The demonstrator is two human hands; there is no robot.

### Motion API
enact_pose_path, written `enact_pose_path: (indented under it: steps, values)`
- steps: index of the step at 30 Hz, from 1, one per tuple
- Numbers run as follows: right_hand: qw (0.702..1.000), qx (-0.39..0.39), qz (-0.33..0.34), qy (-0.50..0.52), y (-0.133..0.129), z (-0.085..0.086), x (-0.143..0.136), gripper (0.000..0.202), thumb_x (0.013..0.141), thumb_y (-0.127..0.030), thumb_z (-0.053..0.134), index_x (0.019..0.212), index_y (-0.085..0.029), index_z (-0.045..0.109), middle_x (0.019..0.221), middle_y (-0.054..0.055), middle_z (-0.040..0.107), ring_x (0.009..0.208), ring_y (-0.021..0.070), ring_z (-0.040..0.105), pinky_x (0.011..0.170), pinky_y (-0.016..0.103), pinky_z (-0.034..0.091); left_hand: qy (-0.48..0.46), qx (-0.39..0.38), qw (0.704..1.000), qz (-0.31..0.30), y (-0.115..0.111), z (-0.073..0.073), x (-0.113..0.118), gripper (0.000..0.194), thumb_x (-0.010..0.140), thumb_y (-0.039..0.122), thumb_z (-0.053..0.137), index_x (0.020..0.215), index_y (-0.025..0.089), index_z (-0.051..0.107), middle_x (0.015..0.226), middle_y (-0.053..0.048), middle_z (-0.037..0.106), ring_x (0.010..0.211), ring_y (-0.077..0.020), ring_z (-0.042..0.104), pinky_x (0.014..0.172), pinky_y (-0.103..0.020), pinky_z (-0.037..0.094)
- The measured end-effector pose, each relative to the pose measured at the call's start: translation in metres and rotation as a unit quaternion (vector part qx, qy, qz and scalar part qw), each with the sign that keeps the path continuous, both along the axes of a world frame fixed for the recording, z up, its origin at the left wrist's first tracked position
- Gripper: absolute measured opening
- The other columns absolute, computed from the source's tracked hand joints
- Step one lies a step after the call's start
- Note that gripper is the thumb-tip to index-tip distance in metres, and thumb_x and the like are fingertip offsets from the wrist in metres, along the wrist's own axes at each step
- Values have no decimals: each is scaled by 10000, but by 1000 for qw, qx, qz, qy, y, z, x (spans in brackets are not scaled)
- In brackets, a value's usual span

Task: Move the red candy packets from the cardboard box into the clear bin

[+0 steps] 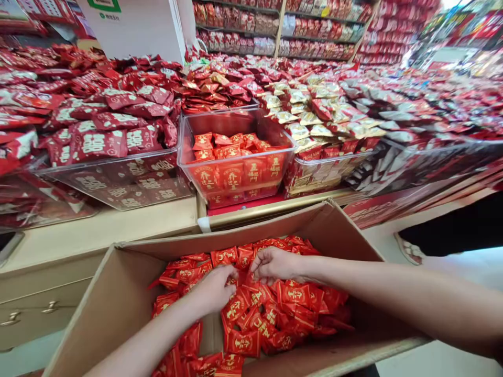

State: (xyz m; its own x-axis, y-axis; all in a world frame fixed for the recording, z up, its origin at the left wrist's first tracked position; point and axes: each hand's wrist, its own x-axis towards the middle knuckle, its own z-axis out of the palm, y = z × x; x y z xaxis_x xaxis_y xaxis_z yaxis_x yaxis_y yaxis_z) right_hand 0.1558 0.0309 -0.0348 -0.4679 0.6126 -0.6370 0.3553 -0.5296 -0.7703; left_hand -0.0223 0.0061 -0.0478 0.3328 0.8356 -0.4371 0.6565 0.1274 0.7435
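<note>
An open cardboard box (94,309) holds a loose heap of small red packets with gold print, like wrapped candies (243,343). Deep in the box, my left hand (216,289) is closed, with its fingers curled against red packets. To its right, my right hand (277,264) pinches at a red wrapper, thumb and fingertips together. The two hands are a short gap apart, with red wrapping between them. Parts of the packets at the fingertips are hidden. Above the box, a clear plastic bin (239,162) contains matching red packets, lying in neat layers.
Bins of dark red packets (106,141) stand left, and cream-and-red packets (330,141) right. A gold-edged counter (267,212) runs behind the box. Drawers (39,298) are at lower left. Another person's foot (411,248) shows at right. Stocked shelves (239,23) line the back.
</note>
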Motion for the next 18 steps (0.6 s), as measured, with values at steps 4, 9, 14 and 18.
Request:
enact_pose_path:
  steps: [4,9,14,18]
  values:
    - [996,22,84,6,-2,-5,0,94,624,-85,464,676,-131,528,570,-34,527,469,46,470,500,184,409,98,-20,991,-85,-18,-26,-9,525,455,276,666,958,160,572,1041,-160,577,985,-359,484,808,-449,350]
    - [992,54,112,-22,-2,-10,2,70,643,-158,517,702,-126,537,602,-22,507,508,55,456,465,175,386,127,44,981,-138,-17,-24,-2,334,510,175,598,843,190,583,841,-66,599,778,-246,556,675,-327,415]
    - [998,37,50,27,-2,-4,3,368,564,-403,631,796,-143,514,674,-21,520,543,71,474,475,197,395,96,164,968,-161,-1,21,9,226,600,129,492,804,217,530,823,-14,512,798,-193,475,717,-298,369]
    - [991,57,-36,118,2,11,-1,410,463,-343,710,747,-123,512,623,-32,538,556,63,488,554,207,397,18,188,975,-114,3,46,7,379,615,221,588,981,248,492,966,-32,500,920,-215,443,801,-328,346]
